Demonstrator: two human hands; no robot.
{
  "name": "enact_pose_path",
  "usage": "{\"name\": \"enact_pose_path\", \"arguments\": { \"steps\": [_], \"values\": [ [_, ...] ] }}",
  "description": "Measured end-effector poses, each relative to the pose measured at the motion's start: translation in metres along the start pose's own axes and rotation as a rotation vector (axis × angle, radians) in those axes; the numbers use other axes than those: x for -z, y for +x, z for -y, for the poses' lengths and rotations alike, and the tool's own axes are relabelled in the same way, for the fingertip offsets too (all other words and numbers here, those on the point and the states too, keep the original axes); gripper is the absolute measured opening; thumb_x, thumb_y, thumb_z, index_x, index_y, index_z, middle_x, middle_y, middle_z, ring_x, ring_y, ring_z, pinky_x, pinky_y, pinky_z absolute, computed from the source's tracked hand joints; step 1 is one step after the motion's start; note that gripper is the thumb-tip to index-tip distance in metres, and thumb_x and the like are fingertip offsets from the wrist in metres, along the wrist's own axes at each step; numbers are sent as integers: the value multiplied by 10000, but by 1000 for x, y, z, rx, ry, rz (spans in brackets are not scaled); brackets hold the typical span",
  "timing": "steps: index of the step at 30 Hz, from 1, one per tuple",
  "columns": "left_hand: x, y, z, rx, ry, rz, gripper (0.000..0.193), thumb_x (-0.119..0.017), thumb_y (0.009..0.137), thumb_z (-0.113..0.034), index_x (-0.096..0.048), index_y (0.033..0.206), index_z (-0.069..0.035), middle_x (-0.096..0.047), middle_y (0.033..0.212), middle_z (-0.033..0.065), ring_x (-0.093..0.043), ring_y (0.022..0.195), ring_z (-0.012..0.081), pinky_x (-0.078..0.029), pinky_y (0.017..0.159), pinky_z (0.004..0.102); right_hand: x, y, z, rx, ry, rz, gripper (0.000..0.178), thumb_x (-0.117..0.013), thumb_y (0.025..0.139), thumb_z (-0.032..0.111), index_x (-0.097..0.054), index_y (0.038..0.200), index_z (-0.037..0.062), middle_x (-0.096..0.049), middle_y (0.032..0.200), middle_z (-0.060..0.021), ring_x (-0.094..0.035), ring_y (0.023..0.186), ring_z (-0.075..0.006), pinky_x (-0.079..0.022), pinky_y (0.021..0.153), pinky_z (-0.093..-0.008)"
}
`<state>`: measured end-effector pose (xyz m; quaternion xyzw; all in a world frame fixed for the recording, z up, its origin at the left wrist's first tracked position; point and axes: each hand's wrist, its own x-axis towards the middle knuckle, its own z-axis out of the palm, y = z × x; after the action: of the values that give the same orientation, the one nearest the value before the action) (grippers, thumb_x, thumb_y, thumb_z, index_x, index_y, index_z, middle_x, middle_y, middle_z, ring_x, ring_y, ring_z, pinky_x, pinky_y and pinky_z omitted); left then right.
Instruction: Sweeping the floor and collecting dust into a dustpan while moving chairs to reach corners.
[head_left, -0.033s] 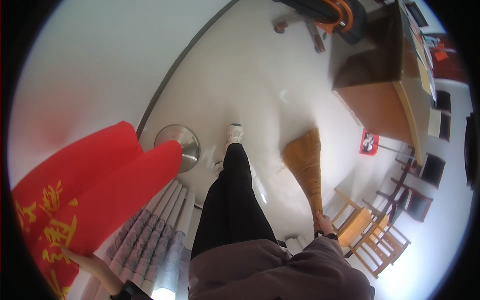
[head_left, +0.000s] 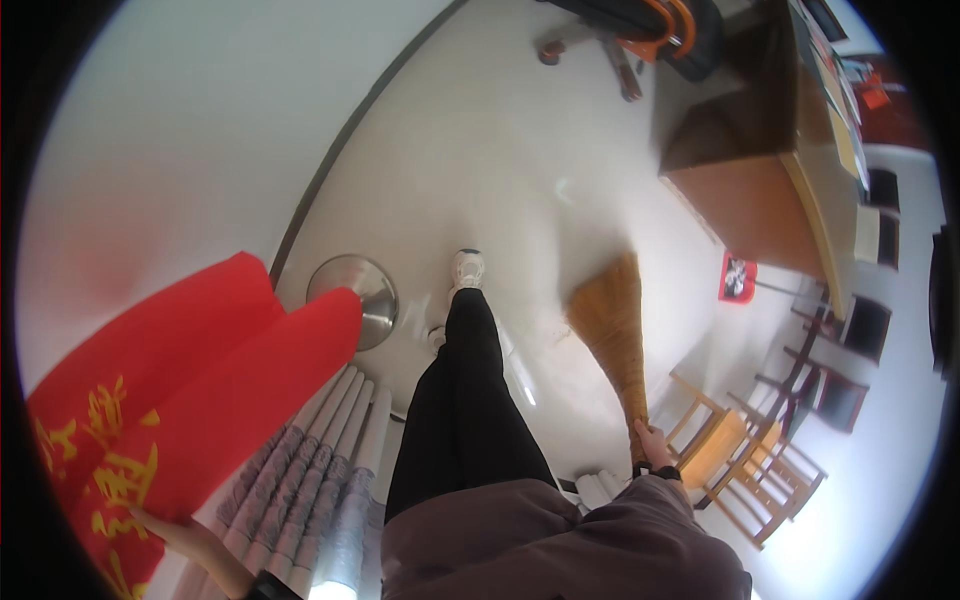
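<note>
R hand (head_left: 653, 445) is gripping broom (head_left: 610, 310), fingers wrapping its narrow end, broad end angling out over floor (head_left: 490, 140), contact unclear; L hand (head_left: 180, 538) is touching red cloth (head_left: 215, 345), can't tell if fingers pinching; step is prob. positioning broom; next move is prob. calling for firm R grip.

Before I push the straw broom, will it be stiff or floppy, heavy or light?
The straw broom probably feels light, since the right hand alone holds it. Its narrow neck suggests stiffness there, while the fanned bristle end may flex a little.
</note>
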<state>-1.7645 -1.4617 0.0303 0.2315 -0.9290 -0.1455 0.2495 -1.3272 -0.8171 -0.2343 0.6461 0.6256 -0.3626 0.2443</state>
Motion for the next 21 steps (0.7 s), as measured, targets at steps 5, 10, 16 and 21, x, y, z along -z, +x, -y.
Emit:
{"name": "enact_pose_path", "arguments": {
  "steps": [5, 10, 16, 21],
  "values": [
    [-1, -33, -33, -268, 46, 42, 535, -439, 878, -139, -251, 1379, -116, -407, 1303, 181, -450, 1152, 285, -424, 905, 403, 18, -34, 70, 61, 38, 32, 495, -594, 782, 421, -630, 888, -61, -639, 713, -153, -620, 659, -217, -478, 621, -337],
    [-44, -74, -65, -198, -7, 109, 539, -422, 874, -186, -245, 1379, -114, -399, 1310, 174, -445, 1155, 282, -418, 906, 405, -22, -7, 194, 94, 243, 236, 476, -623, 773, 409, -636, 925, -42, -643, 730, -105, -602, 643, -175, -479, 610, -300],
    [-93, -100, -80, 20, -73, 304, 550, -400, 870, -242, -237, 1379, -111, -389, 1319, 165, -439, 1159, 278, -410, 906, 408, -85, 78, 376, 396, 154, 357, 459, -612, 742, 441, -648, 805, -12, -633, 689, -96, -606, 619, -180, -480, 593, -311],
    [-116, -104, -92, 268, -96, 457, 564, -383, 867, -289, -231, 1379, -109, -380, 1326, 158, -434, 1163, 275, -403, 907, 410, -121, 110, 542, 511, 86, 369, 631, -574, 681, 558, -649, 860, -42, -640, 823, -213, -627, 791, -313, -479, 716, -372]
  ]
}}
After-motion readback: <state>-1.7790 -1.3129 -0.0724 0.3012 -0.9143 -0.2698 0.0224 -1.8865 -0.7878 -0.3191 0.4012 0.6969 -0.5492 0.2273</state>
